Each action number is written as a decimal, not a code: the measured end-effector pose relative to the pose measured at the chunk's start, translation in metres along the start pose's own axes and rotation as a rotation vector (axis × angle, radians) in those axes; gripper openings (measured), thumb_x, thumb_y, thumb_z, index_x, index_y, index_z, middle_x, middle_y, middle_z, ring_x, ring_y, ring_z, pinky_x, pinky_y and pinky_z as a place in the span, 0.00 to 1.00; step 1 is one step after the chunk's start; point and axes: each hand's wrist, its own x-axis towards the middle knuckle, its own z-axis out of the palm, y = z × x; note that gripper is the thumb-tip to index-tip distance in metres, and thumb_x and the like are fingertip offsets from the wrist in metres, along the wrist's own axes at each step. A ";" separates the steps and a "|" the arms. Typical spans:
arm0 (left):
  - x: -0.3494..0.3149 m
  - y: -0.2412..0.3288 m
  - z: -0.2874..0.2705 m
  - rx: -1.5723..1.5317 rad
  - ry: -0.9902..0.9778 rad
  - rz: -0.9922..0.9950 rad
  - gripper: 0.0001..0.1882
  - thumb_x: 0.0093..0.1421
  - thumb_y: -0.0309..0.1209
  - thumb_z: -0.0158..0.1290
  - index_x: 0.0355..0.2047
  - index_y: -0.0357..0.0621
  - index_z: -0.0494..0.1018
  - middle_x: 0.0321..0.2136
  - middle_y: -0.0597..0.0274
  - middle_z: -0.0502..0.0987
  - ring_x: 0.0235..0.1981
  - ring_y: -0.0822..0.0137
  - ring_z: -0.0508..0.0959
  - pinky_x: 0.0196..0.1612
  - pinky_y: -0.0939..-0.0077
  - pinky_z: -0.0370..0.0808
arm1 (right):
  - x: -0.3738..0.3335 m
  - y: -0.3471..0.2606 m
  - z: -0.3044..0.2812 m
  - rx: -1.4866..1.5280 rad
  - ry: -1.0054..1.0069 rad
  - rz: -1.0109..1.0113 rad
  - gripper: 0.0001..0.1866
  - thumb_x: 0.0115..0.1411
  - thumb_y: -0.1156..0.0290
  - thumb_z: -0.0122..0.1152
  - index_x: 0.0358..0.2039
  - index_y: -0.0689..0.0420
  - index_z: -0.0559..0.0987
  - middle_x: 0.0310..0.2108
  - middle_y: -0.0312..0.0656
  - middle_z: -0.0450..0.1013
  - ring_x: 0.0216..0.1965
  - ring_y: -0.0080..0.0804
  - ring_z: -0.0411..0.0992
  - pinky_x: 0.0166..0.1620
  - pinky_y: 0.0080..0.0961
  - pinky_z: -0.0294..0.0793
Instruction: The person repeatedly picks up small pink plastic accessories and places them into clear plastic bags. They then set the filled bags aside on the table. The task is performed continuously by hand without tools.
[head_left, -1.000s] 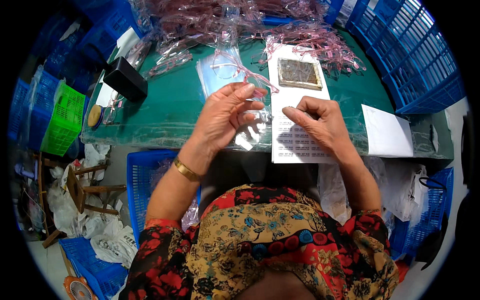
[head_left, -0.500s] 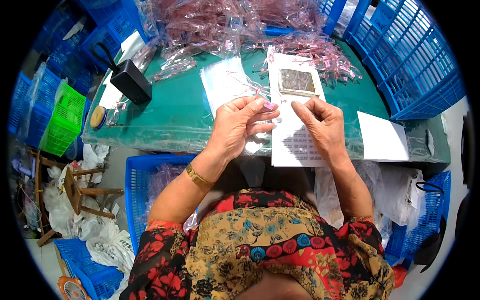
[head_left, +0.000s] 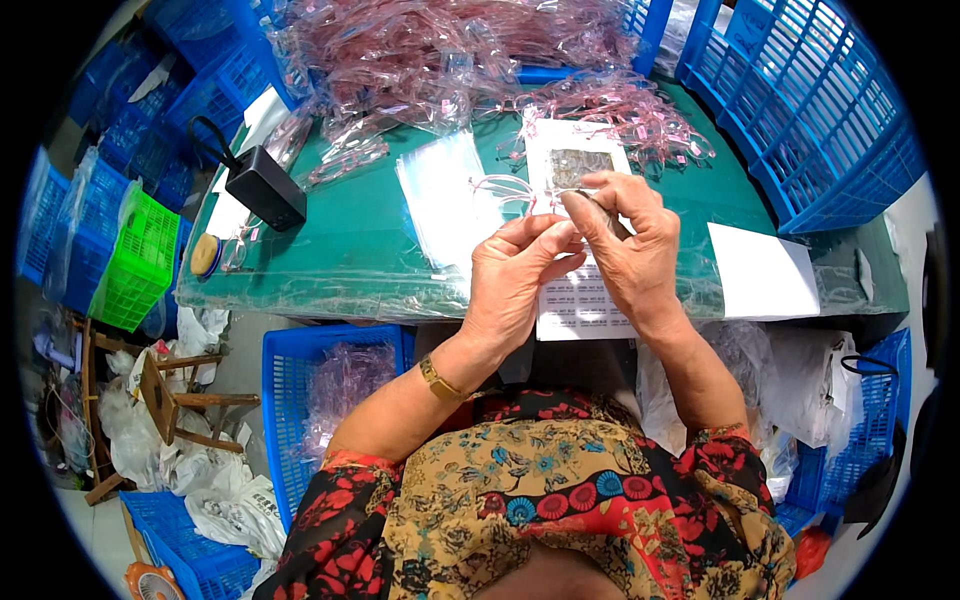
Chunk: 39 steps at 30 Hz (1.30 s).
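Observation:
My left hand [head_left: 522, 275] is closed in a pinch, thumb against fingers, on a pair of thin pinkish eyeglasses [head_left: 503, 187]. The rims stick out beyond the fingertips, over the table. My right hand [head_left: 637, 245] has come close beside it, thumb and fingers bent together by the glasses; a dark edge shows between them, too hidden to name. Below the hands lies a white sheet with rows of small printed labels [head_left: 580, 315]. A shallow rectangular dish [head_left: 582, 168] rests at its far end. Left of it is a stack of clear plastic sleeves [head_left: 432, 190].
Bagged pink eyeglasses [head_left: 400, 50] are heaped at the back, with loose pairs [head_left: 640, 115] in front. A tall blue crate [head_left: 810, 120] stands right, near a white paper [head_left: 763, 270]. A black power bank [head_left: 265, 187] stands left. Below the table edge is another blue crate [head_left: 285, 380].
My left hand has moved right and slightly down, turning the glasses toward the right hand. My right hand has shifted a little left and up, and both now meet.

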 end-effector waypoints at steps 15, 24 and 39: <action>-0.009 0.040 -0.034 0.090 -0.135 -0.208 0.22 0.67 0.41 0.43 0.53 0.37 0.61 0.43 0.38 0.75 0.42 0.51 0.80 0.41 0.63 0.82 | -0.008 0.000 0.000 0.009 -0.099 0.209 0.13 0.50 0.68 0.71 0.20 0.61 0.76 0.17 0.40 0.69 0.20 0.26 0.67 0.24 0.27 0.63; -0.007 0.031 -0.042 0.026 -0.160 -0.164 0.16 0.68 0.32 0.43 0.52 0.36 0.62 0.40 0.47 0.77 0.42 0.58 0.80 0.42 0.67 0.82 | -0.009 -0.018 -0.004 -0.318 -0.333 -0.091 0.16 0.50 0.59 0.69 0.19 0.58 0.78 0.16 0.41 0.69 0.21 0.37 0.67 0.34 0.33 0.64; -0.009 0.031 -0.045 0.044 -0.181 -0.182 0.18 0.70 0.37 0.38 0.51 0.35 0.63 0.43 0.50 0.74 0.46 0.55 0.78 0.45 0.64 0.82 | -0.006 -0.009 -0.003 -0.258 -0.419 0.027 0.21 0.51 0.54 0.66 0.16 0.61 0.78 0.12 0.46 0.69 0.19 0.42 0.70 0.35 0.35 0.66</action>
